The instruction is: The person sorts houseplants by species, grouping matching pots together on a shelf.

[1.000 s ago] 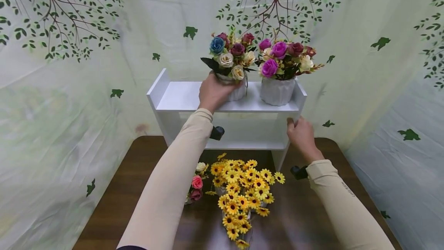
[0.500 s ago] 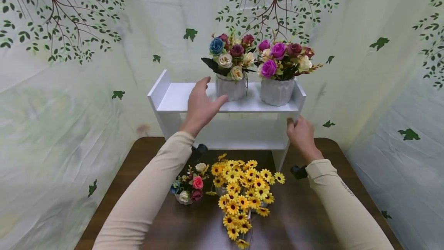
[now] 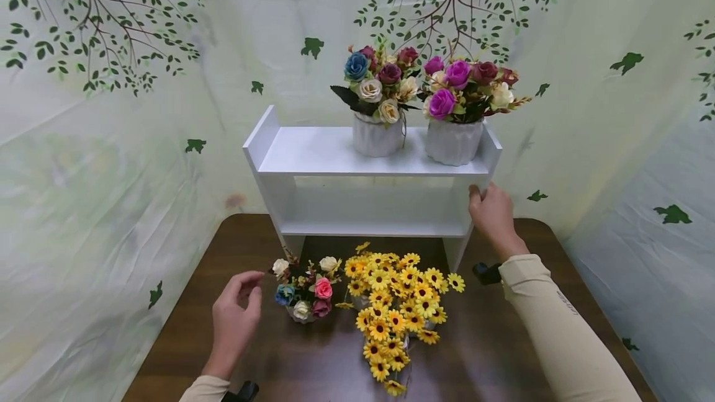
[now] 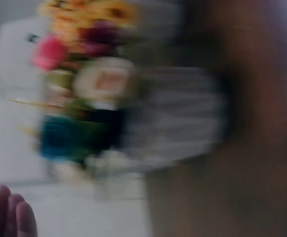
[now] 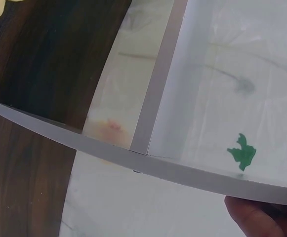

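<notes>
My left hand [image 3: 237, 318] is just left of a small pot of mixed roses [image 3: 304, 293] on the table, apart from it, fingers loosely bent and holding nothing. The left wrist view shows that pot [image 4: 178, 116] sideways and blurred, with fingertips [image 4: 26, 219] at the lower corner. At the white shelf [image 3: 368, 228], my right hand [image 3: 494, 219] grips the right side panel below the top board. In the right wrist view only part of the hand [image 5: 257, 217] shows against the panel edge [image 5: 192, 177].
On the top board stand a pot with blue and cream roses [image 3: 377, 135] and one with magenta roses [image 3: 455, 141]. Pots of yellow daisies [image 3: 396, 303] crowd the brown table [image 3: 475, 340] before the shelf. A leaf-printed cloth [image 3: 251, 30] hangs behind.
My left hand has let go of the blue-and-cream rose pot on the top board and come down left to the table beside the small rose pot. My right hand stays on the panel.
</notes>
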### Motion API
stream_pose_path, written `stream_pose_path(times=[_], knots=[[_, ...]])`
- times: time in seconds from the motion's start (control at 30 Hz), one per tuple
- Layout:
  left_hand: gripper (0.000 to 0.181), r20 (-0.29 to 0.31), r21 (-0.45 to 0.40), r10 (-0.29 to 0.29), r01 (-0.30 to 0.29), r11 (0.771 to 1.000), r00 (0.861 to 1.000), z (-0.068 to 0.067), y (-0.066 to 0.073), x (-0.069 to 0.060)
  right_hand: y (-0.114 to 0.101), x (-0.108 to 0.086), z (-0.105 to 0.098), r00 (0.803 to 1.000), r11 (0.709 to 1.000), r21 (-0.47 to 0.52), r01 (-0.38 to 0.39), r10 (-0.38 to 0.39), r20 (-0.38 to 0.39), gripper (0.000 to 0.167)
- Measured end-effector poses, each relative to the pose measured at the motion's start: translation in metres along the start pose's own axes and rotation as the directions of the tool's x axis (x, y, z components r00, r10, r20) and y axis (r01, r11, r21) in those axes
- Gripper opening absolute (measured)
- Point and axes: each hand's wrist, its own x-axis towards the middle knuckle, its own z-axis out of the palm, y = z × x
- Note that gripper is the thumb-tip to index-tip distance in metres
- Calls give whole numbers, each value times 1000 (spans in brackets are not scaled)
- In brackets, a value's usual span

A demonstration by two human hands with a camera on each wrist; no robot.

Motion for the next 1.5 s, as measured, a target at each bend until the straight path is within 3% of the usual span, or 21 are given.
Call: stream_pose_path(times=[0.03, 0.07, 0.17, 0.23, 0.27, 0.3, 0.37, 0.5, 0.57, 0.73, 0.87, 0.93, 1.07, 1.3, 1.4, 1.5], knots=[[28, 33, 31, -85, 84, 996, 996, 0, -8, -8, 1, 0, -1, 1000, 1000, -2, -1, 1, 1, 30], [32, 77, 66, -167, 163, 984, 983, 2, -16, -15, 1, 0, -1, 1000, 1000, -6, 0, 0, 1, 30], [50, 242, 129, -347, 324, 937, 906, 9, -35, -32, 2, 0, -1, 1000, 1000, -10, -1, 1, 5, 30], [71, 352, 136, -403, 380, 915, 845, 16, -43, -39, 2, -1, -2, 1000, 1000, -9, -5, 5, 18, 30], [81, 389, 136, -415, 394, 909, 823, 19, -47, -41, 2, -1, -1, 1000, 1000, -5, -8, 8, 22, 30], [91, 412, 131, -413, 395, 909, 812, 23, -48, -43, 2, -1, -1, 1000, 1000, -4, -10, 10, 25, 30], [109, 432, 129, -404, 388, 913, 806, 31, -50, -44, 2, -2, -2, 1000, 1000, -6, -15, 15, 27, 31], [121, 397, 146, -386, 358, 922, 832, 46, -50, -44, 3, -2, -3, 1000, 1000, -15, -15, 16, 19, 30], [121, 372, 115, -377, 360, 926, 848, 54, -51, -45, 3, -2, -3, 1000, 1000, -17, -14, 14, 18, 30], [110, 312, 39, -334, 339, 940, 890, 76, -60, -47, 2, -1, -2, 1000, 1000, -21, -12, 13, 15, 30], [97, 207, 63, -322, 316, 947, 924, 86, -65, -49, 0, 0, -1, 1000, 1000, -19, -3, 3, 19, 30], [92, 169, 76, -314, 305, 949, 934, 89, -68, -49, -1, 0, 0, 1000, 1000, -14, -3, 3, 24, 30], [90, 144, 99, -307, 295, 950, 941, 93, -72, -51, -2, 1, 1, 1000, 1000, -10, 5, -4, 22, 29], [86, 130, 100, -349, 338, 936, 928, 90, -71, -51, -3, 1, 0, 999, 1000, -1, -5, 5, 41, 30], [84, 113, 142, -340, 323, 936, 934, 82, -67, -48, -1, 1, -2, 999, 1000, -5, -10, 10, 38, 31], [79, 76, 173, -305, 288, 942, 949, 70, -61, -42, 0, 0, -4, 1000, 1000, -14, -5, 6, 19, 31]])
